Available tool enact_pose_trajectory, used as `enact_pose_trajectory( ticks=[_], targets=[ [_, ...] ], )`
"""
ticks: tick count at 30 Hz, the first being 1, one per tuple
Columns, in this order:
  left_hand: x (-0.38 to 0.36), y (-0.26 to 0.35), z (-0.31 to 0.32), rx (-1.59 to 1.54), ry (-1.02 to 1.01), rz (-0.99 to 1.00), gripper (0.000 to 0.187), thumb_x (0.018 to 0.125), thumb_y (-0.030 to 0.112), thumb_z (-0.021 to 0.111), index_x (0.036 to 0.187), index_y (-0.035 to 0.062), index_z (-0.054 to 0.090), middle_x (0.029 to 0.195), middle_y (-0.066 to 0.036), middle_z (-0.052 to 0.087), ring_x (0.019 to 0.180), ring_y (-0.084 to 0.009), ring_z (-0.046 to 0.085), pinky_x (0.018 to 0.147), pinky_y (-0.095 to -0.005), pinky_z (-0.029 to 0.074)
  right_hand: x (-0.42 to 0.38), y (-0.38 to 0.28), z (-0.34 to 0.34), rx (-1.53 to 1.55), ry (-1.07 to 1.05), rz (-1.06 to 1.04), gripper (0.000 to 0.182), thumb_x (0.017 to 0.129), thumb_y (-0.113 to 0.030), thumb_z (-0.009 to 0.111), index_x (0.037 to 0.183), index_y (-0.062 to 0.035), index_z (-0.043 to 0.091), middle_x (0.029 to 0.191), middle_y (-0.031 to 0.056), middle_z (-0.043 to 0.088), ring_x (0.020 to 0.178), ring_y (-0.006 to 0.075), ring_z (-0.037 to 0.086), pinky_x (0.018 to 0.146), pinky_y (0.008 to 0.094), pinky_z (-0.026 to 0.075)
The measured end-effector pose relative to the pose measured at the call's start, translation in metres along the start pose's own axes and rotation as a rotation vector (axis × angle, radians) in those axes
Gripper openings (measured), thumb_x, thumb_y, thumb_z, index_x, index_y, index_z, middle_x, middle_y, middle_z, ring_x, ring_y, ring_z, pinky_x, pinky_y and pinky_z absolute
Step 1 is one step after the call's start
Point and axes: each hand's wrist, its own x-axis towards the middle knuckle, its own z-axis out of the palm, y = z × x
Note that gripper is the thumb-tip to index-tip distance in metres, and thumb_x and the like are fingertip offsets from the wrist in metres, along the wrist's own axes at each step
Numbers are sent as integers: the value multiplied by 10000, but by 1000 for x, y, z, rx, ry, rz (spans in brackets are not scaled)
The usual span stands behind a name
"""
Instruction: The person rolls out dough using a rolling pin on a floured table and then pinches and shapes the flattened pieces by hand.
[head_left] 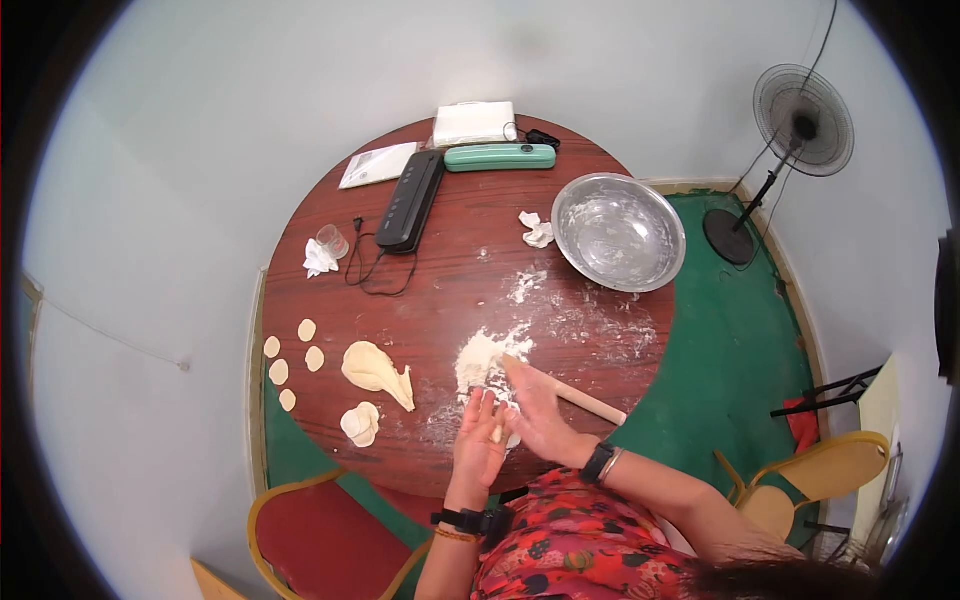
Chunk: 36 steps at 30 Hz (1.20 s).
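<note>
My left hand (478, 448) is turned palm up near the front edge of the table, its fingers stretched forward. A small pale piece of dough (497, 434) rests against its palm. My right hand (540, 418) slants in beside it with fingers straight, its palm side facing the dough and hiding part of it. Just beyond both hands lies a heap of white flour (480, 358). A wooden rolling pin (590, 402) sits to the right, partly behind my right hand. On the left are a long lump of dough (372, 368), stacked dough rounds (360, 425) and several single flat rounds (279, 371).
A large metal basin (618, 232) stands at the back right, beside crumpled tissue (537, 230). Farther back are a black sealer-like device (412, 200) with a cord, a green case (500, 157) and a glass (332, 241). Chairs (330, 535) and a fan (803, 125) surround the round table (450, 270).
</note>
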Motion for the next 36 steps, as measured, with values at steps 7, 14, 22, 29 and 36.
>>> enact_pose_trajectory(
  ticks=[7, 14, 22, 29, 36],
  targets=[
    [-6, -14, 27, -82, -150, 8, 655, 1030, 474, 285, 1534, 71, 175, 1559, -117, 279, 1433, -269, 272, 1184, -416, 217, -10, -18, 13, 26, -179, -1, 716, 984, -408, 393, 1497, 48, 189, 1534, 283, 219, 1434, 469, 170, 1132, 586, 145],
    [7, -24, 14, -127, -47, -55, 774, 968, 655, 276, 1537, 135, 205, 1554, -92, 298, 1430, -261, 265, 1153, -413, 238, 15, -55, 17, -62, -373, 18, 748, 963, -380, 391, 1493, 84, 139, 1542, 312, 151, 1437, 509, 92, 1149, 575, 106],
    [4, -12, 18, -150, -45, -2, 773, 976, 650, 273, 1532, 115, 223, 1549, -78, 300, 1409, -236, 290, 1155, -387, 237, -4, -35, 21, -38, -341, 109, 719, 956, -388, 416, 1442, 111, 236, 1505, 339, 211, 1407, 527, 167, 1126, 577, 184],
    [4, -13, 23, -229, -224, 28, 773, 976, 636, 306, 1549, 147, 137, 1578, -47, 241, 1432, -224, 248, 1180, -389, 203, 25, -47, 14, 13, -297, 156, 805, 937, -448, 424, 1499, 49, 132, 1545, 328, 91, 1444, 508, 45, 1141, 609, 112],
    [-10, 4, 55, -268, 122, -7, 778, 978, 640, 258, 1558, 155, 76, 1600, -18, 200, 1466, -230, 189, 1201, -401, 152, -16, -38, 25, 42, -284, 66, 688, 1017, -415, 299, 1525, 5, 103, 1586, 246, 49, 1456, 477, 26, 1125, 631, 84]
  ],
)
